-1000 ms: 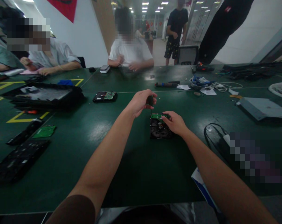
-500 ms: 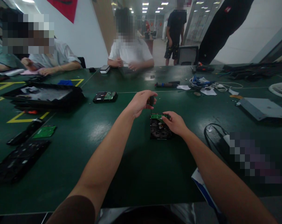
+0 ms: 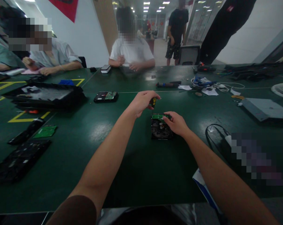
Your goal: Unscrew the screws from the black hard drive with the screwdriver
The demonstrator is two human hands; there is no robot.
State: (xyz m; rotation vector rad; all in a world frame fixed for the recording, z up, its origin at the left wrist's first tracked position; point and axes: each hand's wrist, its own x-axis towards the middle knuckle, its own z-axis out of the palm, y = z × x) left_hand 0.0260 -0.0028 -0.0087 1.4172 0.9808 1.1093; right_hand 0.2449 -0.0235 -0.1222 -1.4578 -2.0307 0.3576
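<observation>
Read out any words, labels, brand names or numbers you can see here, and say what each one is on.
None can be read.
Green circuit board on the hard drive under the right hand: print too small.
Red banner on the wall: nothing legible shows.
Second hard drive: too blurred.

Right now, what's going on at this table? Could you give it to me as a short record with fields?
Left hand: left hand grips a screwdriver, upright, tip down on the drive.
Right hand: right hand rests on the hard drive, fingertips at its green circuit board.
Surface: green table.
Nearby: second hard drive, black tray, loose green board.
Others: seated person opposite.
</observation>
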